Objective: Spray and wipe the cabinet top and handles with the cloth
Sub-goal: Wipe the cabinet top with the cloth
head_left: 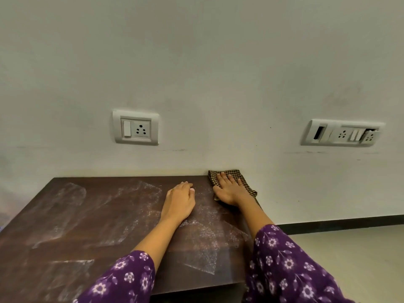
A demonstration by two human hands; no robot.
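Observation:
The dark brown cabinet top (91, 217) fills the lower left and carries whitish wet streaks. A brown checked cloth (244, 182) lies at its far right corner against the wall. My right hand (228, 190) presses flat on the cloth with straight fingers. To its left my left hand (180, 199) rests on the bare top, its fingers loosely curled and holding nothing. No spray bottle and no cabinet handles are in view.
A white wall rises directly behind the cabinet, with a switch and socket plate (136, 127) on the left and a wider plate (342, 132) on the right. Pale floor (354, 259) and a dark skirting strip lie to the right of the cabinet.

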